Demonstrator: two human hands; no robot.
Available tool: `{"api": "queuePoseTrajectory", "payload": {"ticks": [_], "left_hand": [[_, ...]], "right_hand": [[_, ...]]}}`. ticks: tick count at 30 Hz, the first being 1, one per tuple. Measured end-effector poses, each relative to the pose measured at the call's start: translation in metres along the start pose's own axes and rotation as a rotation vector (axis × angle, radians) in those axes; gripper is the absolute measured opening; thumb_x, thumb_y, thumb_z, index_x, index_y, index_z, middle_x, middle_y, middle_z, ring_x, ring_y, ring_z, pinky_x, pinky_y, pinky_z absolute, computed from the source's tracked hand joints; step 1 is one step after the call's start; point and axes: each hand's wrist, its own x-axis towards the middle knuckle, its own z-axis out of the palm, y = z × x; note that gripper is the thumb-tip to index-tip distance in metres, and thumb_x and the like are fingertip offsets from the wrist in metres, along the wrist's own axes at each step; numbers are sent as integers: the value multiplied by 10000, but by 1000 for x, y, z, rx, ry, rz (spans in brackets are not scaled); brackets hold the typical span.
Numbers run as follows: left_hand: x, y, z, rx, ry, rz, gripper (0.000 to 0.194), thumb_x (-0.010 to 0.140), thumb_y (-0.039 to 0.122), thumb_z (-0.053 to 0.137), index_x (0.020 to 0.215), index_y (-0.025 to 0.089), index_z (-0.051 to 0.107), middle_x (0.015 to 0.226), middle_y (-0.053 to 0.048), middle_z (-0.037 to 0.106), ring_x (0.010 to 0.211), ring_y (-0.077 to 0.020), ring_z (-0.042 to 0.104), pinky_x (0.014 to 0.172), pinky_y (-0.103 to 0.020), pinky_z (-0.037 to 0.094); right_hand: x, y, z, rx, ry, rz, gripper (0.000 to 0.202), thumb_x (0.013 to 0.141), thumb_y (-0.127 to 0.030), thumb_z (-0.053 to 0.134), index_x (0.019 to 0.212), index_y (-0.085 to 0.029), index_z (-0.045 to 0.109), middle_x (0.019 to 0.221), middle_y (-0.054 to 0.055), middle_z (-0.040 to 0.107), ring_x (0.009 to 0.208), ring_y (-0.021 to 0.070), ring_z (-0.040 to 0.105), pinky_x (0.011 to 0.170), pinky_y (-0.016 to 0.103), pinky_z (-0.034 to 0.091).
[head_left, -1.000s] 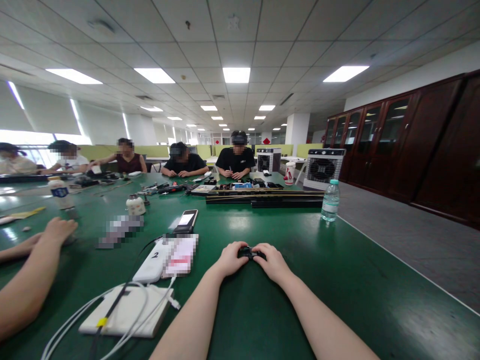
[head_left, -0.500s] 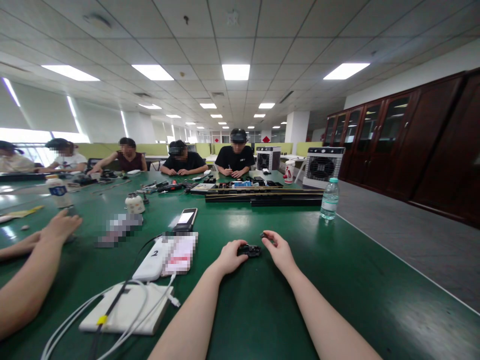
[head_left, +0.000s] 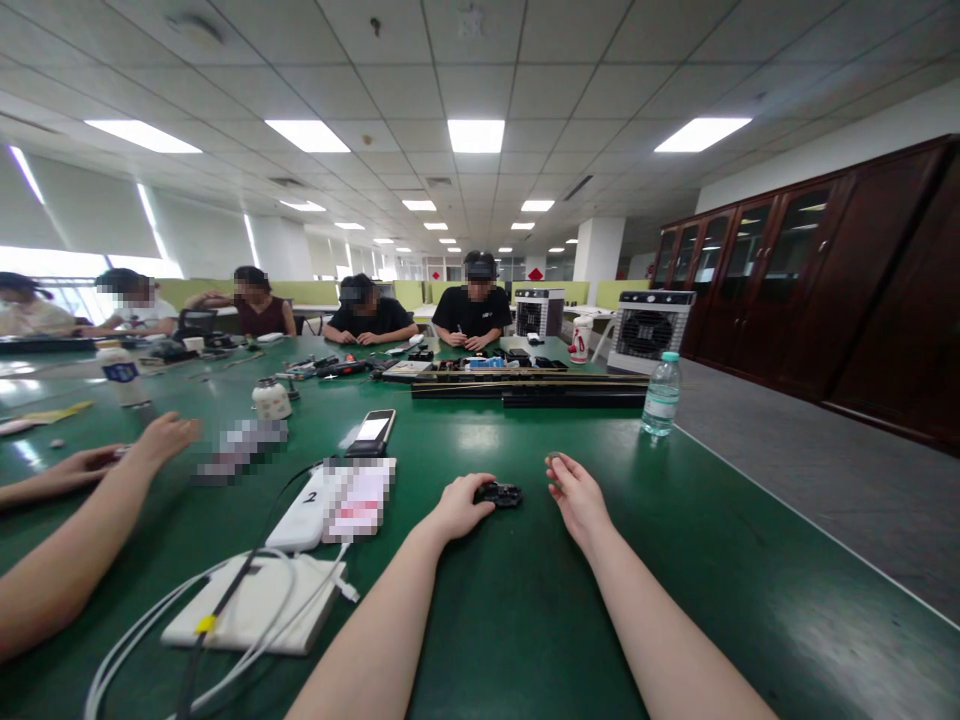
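Note:
A small black device (head_left: 504, 495) lies on the green table (head_left: 525, 600) in front of me. My left hand (head_left: 461, 507) grips its left end between thumb and fingers. To the right of the device and apart from it, my right hand (head_left: 577, 495) is raised a little, palm partly turned up. Its thumb and index finger pinch a small dark piece (head_left: 553, 459), too small to make out well. The other fingers of that hand are curled.
A water bottle (head_left: 661, 395) stands at the right. Long black bars (head_left: 577, 392) lie across the far side. On the left are a white power bank (head_left: 304, 510), a phone (head_left: 375, 430), cables, a white box (head_left: 262, 610) and another person's hands (head_left: 161, 440).
My right hand has moved right, away from the black device, with the small piece in its fingertips. My left hand stays on the device. The other person's hand at the left has shifted right.

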Motion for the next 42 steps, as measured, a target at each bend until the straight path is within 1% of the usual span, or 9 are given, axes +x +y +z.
{"api": "queuePoseTrajectory", "payload": {"ticks": [4,9,18,22,26,31,35,39,42], "left_hand": [[0,1,-1,6,0,10,463,765,191,636,1226,189,593,1236,-73,633,1162,-255,556,1031,-358,409],[0,0,0,3,9,16,444,767,182,629,1209,201,600,1237,-66,630,1156,-246,558,1030,-353,410],[1,-3,2,-22,10,5,479,766,197,629,1243,222,581,1266,-56,619,1183,-247,545,1045,-357,400],[2,-5,4,-22,12,12,479,766,200,627,1242,213,585,1268,-62,619,1180,-249,547,1050,-362,395],[2,-5,4,-17,7,16,467,765,197,622,1231,199,596,1262,-73,622,1174,-253,552,1044,-365,400],[0,-2,2,-24,15,15,454,760,201,625,1213,221,607,1251,-60,632,1168,-245,557,1040,-361,403],[0,0,1,-9,9,8,453,756,209,631,1209,224,610,1240,-56,640,1158,-248,562,1038,-367,405],[0,-1,1,2,4,11,461,759,210,624,1220,217,604,1242,-60,637,1162,-251,562,1034,-356,409],[1,-1,2,8,5,15,459,756,208,622,1215,213,607,1235,-64,639,1156,-253,566,1027,-353,414]], "right_hand": [[3,1,-3,95,4,60,304,625,-320,797,860,-235,624,842,25,729,702,155,662,526,234,513],[8,3,-8,93,-43,45,263,676,-341,778,842,-240,601,780,28,721,683,178,673,516,267,532],[11,7,-10,102,-59,97,175,733,-315,733,839,-244,614,798,23,718,682,163,671,539,266,537],[10,8,-12,83,-75,89,185,731,-343,733,836,-244,618,791,26,717,671,167,668,533,271,535],[7,7,-10,127,-56,122,180,724,-316,736,851,-240,633,787,20,713,639,142,653,537,252,530],[3,5,-6,94,-74,117,246,662,-318,775,851,-234,642,782,22,712,612,141,639,521,253,517],[-1,3,-1,-66,-91,37,331,629,-381,778,895,-227,655,852,36,720,690,162,653,548,260,511],[-7,4,6,-314,-182,-195,391,629,-465,739,916,-210,666,936,65,723,865,220,662,722,334,533],[-12,6,11,-452,-269,-339,374,678,-480,683,920,-196,668,943,82,721,915,241,655,811,377,514]]}}
